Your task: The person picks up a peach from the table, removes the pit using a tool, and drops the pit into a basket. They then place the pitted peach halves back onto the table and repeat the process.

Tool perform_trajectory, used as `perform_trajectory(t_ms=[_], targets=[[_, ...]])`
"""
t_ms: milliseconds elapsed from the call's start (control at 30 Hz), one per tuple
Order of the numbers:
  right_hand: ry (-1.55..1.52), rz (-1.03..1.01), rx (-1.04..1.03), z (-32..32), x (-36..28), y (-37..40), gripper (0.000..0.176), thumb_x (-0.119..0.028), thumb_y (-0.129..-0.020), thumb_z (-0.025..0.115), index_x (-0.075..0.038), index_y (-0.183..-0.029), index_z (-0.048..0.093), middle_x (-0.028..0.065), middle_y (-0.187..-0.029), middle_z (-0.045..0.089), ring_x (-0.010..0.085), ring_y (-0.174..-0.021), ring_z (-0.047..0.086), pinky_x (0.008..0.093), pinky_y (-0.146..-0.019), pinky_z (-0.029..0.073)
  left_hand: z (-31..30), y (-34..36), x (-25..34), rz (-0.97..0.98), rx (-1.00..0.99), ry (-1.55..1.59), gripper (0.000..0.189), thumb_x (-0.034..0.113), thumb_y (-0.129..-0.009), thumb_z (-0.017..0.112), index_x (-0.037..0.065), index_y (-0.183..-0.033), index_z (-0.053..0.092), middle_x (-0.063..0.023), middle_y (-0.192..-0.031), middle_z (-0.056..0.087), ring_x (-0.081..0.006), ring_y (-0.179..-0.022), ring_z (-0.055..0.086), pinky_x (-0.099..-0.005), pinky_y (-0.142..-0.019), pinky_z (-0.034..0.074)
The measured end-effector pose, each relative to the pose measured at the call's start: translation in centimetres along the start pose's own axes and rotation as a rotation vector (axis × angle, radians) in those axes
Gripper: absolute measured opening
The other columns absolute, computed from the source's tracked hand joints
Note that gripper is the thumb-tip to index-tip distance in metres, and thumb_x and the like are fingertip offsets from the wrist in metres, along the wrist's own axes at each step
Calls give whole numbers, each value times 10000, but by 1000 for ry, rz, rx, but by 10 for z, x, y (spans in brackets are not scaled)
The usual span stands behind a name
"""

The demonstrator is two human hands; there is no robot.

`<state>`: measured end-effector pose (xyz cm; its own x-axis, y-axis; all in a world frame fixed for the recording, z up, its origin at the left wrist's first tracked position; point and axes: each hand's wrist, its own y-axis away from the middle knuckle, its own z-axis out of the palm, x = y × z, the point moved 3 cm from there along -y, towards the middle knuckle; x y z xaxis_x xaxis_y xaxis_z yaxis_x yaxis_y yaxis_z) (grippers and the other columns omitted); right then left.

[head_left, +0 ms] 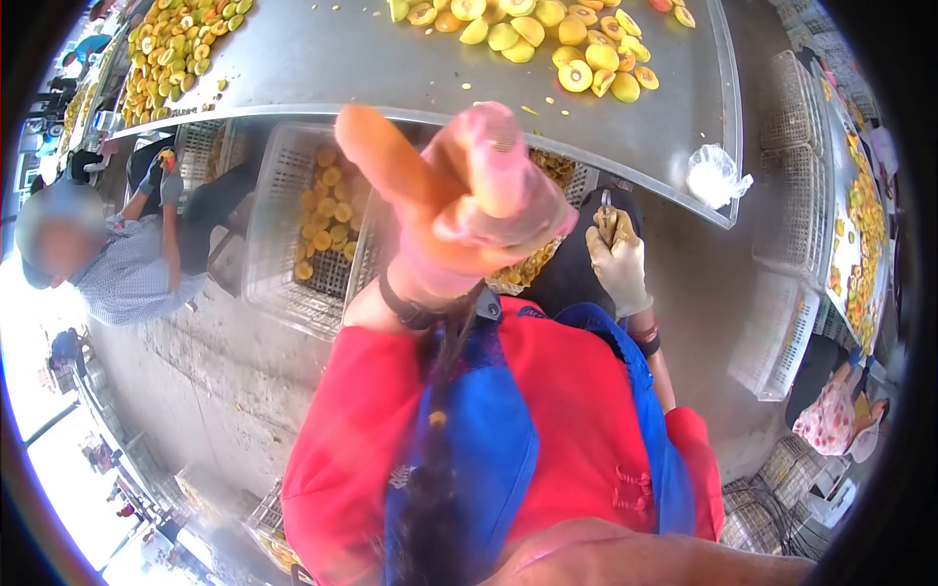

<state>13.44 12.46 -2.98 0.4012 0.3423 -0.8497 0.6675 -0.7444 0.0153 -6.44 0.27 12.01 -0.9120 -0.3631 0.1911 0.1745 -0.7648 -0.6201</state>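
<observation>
Obs., head cam, view down over red shirt + blue apron.
- Table: steel. Cut halves lie in a heap at far right, pits out, with a second heap at far left.
- Crate: under the table edge, just beyond the knees, approx. a third full of yellow fruit.
- Co-worker: seated at left, well apart, own hands at own crate.
- L hand: pink glove, raised close to the lens and blurred. Fingers curl shut on a fruit, prob. one piece; one digit sticks out.
- R hand: pale glove, low by the lap, fist clamped on the knife, blade up.
- Bag: clear plastic, at the table corner.

Est. progress: a good share is halved and laid out. The crate stock is uncut, so plenty is left.
</observation>
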Motion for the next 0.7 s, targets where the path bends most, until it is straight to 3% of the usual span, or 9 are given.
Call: perform_trajectory(t_ms=[67, 200, 267, 500, 633, 700], targets=[[10, 10, 0, -1, 0, 3, 183, -31, -886, 641, 37, -1040, 572, 112, -787, 642, 160, -685, 622, 293, -677, 518, 7, -2, -7, -15, -43, 12, 895, 903, -755, 383, 163, -1183, 649, 82, -604, 438, -42, -490, 362, -211, -472, 281], [-3, 0, 32, -7, 1, 5, 176, -30, -887, 641, 40, -1032, 570, 117, -801, 641, 154, -708, 625, 287, -706, 525, 22, -3, -19, 14, -9, -55, 915, 910, -755, 323, 113, -1068, 648, 36, -648, 475, -60, -495, 372, -223, -458, 281], [-71, -89, 111, -5, 8, 6, 176, -30, -887, 641, 39, -1032, 570, 112, -799, 635, 140, -714, 617, 282, -710, 523, 23, -4, -22, -5, 2, -86, 803, 812, -785, 353, 102, -1033, 636, 27, -662, 491, -63, -504, 389, -226, -465, 298], [20, -18, 129, -22, -5, -7, 185, -47, -887, 646, 37, -1038, 583, 127, -843, 674, 163, -721, 632, 303, -714, 532, 15, 20, -12, -211, 159, -427, 430, 468, -891, 456, 62, -908, 596, -2, -710, 544, -76, -536, 450, -239, -489, 358], [39, 154, 122, -39, 5, -27, 170, -73, -900, 639, 29, -1025, 586, 120, -819, 670, 162, -704, 628, 309, -700, 528, 8, 17, 10, -287, 328, -720, 266, 272, -952, 515, 40, -837, 572, -19, -737, 575, -84, -554, 485, -246, -503, 392], [23, 72, 176, -47, 11, -44, 159, -72, -898, 637, 15, -1026, 601, 42, -729, 591, 88, -590, 530, 271, -559, 453, 2, 5, 25, -220, 512, -915, 233, 174, -982, 545, 28, -802, 561, -27, -751, 590, -87, -563, 502, -250, -510, 409]])
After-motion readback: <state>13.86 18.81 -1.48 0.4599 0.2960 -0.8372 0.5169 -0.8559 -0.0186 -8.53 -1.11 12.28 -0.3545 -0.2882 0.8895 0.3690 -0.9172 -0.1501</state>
